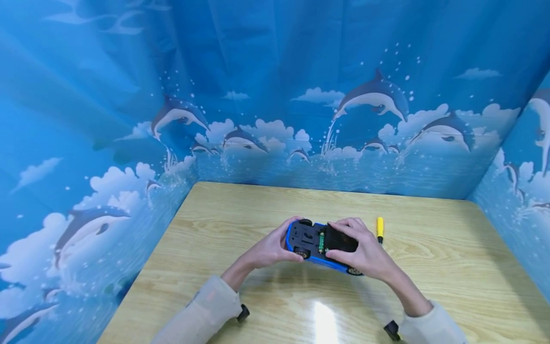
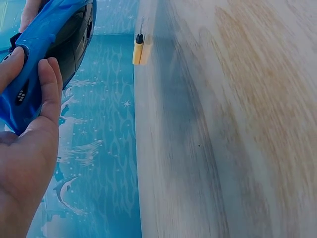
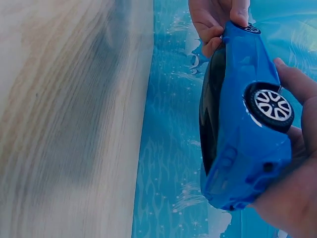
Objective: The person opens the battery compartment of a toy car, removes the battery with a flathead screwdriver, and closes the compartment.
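Note:
A blue toy car [image 1: 315,259] is held underside up above the table, its black base facing the head camera. My left hand [image 1: 271,246] grips one end of it, thumb by a wheel [image 1: 302,252]. In the left wrist view, the fingers [image 2: 49,87] of that hand lie along the blue body. At the other end, my right hand [image 1: 365,248] pinches a black battery cover [image 1: 343,240] between thumb and fingers, over the base. Green batteries [image 1: 321,242] show in an opening beside the cover. The right wrist view shows the car's side and a silver-spoked wheel [image 3: 271,105].
A screwdriver with a yellow handle [image 1: 380,227] lies on the wooden table [image 1: 240,205], just beyond my right hand. Blue dolphin-print curtains [image 1: 275,95] enclose the table at the back and sides.

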A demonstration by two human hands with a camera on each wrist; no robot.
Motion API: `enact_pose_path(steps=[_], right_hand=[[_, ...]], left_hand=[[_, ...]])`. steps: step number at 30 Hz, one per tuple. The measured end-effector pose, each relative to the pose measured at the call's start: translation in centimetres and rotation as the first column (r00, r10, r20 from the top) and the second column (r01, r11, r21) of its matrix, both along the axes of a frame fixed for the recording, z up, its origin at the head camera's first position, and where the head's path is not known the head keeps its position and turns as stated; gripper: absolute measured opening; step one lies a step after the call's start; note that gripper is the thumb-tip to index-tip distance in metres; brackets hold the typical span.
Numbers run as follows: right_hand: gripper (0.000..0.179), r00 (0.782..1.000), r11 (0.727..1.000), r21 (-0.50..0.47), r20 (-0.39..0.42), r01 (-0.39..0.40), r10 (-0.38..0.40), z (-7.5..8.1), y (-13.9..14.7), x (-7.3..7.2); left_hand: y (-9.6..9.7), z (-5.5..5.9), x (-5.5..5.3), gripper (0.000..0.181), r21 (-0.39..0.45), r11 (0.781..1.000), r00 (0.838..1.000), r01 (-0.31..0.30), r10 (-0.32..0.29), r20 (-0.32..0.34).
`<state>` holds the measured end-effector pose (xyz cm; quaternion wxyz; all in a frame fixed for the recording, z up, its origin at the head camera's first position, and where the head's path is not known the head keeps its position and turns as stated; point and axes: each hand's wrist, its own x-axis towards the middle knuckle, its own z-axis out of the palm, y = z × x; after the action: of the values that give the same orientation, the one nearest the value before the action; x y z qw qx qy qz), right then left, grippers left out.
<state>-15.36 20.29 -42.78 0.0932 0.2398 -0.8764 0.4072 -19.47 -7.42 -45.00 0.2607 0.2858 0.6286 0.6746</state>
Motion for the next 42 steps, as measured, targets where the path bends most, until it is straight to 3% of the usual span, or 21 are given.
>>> enact_pose_path(steps=[7,13,25,34,42], right_hand=[[0.068,0.999,0.995,-0.092,-0.033,0.037,-0.041,1.0,-0.2,0.1],[0.069,0.993,0.990,-0.082,-0.041,0.111,-0.115,1.7,0.5,-0.2],[0.068,0.947,0.952,-0.095,-0.115,0.289,-0.299,1.2,2.0,-2.5],[0.071,0.931,0.928,-0.068,0.023,0.366,-0.365,-0.2,2.4,-5.3],[0.074,0.893,0.899,-0.005,0.119,0.438,-0.434,-2.8,1.7,-8.3]], left_hand=[[-0.4,0.0,0.2,0.093,-0.051,0.999,1.000,-0.008,0.009,0.008],[-0.7,0.0,0.2,0.096,-0.062,0.998,0.999,-0.029,0.030,0.013],[-1.7,0.1,0.2,0.097,-0.068,0.996,0.998,-0.056,0.057,0.012],[-2.2,0.4,0.4,0.098,-0.067,0.996,0.998,-0.065,0.065,-0.002],[-3.1,0.4,0.7,0.097,-0.072,0.995,0.997,-0.074,0.074,-0.004]])
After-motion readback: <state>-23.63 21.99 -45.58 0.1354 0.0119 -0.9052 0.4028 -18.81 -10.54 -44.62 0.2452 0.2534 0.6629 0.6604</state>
